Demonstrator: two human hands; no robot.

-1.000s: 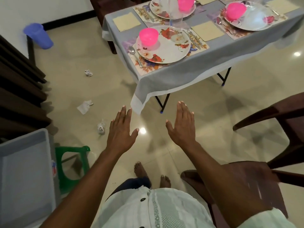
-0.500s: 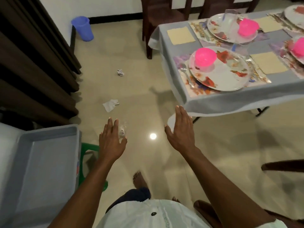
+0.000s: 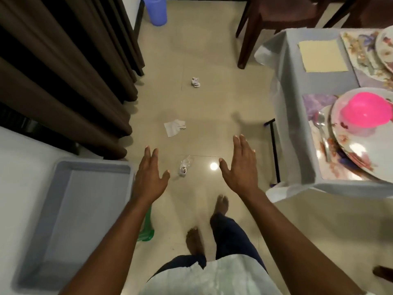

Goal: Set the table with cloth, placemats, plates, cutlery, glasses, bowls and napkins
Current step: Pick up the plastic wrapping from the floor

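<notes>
The table stands at the right under a grey cloth. On it a pink bowl sits on a floral plate, with a spoon to its left on a floral placemat. A pale yellow napkin lies farther back, beside another plate at the frame's edge. My left hand and my right hand are stretched out over the floor with straight fingers, holding nothing.
An empty grey bin sits at the lower left on a green stool. Dark curtains hang at the left. Paper scraps and a plastic wrapper lie on the floor. A blue cup and a dark chair stand farther back.
My view has swung left and down, so the table slid to the right edge and the grey bin came further into view. Both hands stay open and empty.
</notes>
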